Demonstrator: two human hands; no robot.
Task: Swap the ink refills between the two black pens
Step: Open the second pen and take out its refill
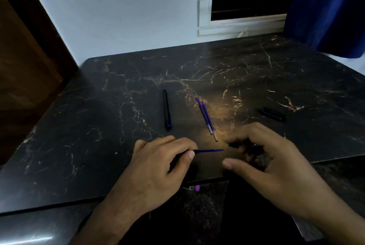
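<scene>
My left hand (162,165) grips a thin blue refill (209,150) that points right, its tip a short gap from a small black pen piece (234,144) held in the blurred fingers of my right hand (262,161). A black pen barrel (166,108) lies on the dark marble table (98,126), left of centre. Two blue refills (207,119) lie side by side just beyond my hands. A black pen cap or piece (273,114) lies at the right.
The table's near edge runs under my wrists. A white wall and a window frame (205,7) stand behind the table. A blue curtain (331,7) hangs at the back right, and a brown wooden door (25,63) is at the left.
</scene>
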